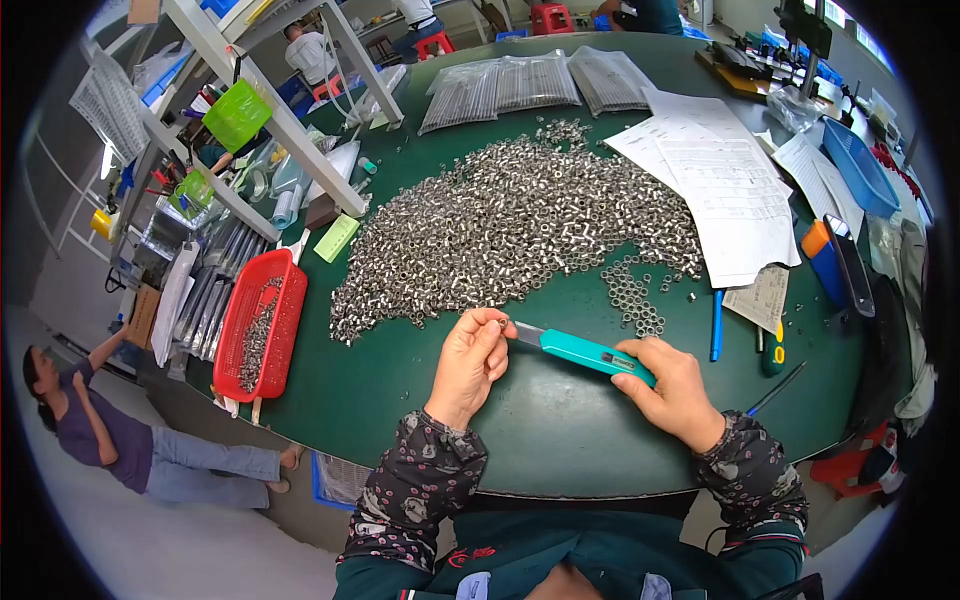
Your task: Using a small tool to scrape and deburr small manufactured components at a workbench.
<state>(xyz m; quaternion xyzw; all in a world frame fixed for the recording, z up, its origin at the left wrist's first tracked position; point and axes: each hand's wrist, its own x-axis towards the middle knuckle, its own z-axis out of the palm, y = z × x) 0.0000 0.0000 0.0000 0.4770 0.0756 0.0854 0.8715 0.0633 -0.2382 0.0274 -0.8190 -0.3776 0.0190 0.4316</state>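
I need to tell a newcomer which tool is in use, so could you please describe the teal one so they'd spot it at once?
Start at the green table with its big heap of small metal rings. Just below the heap, the right hand holds a teal tool whose metal tip meets a ring pinched in the left hand. Unlike the blue pen nearby, it is flat, teal and held.

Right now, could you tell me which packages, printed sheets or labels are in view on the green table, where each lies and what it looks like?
Clear plastic bags: far edge of the table, three flat packs of thin rods side by side.
Printed paper sheets: right of the pile of metal parts, white, overlapping.
Small paper slip: below the sheets, beside a blue pen.
Green sticky pad: left, beside the frame leg.
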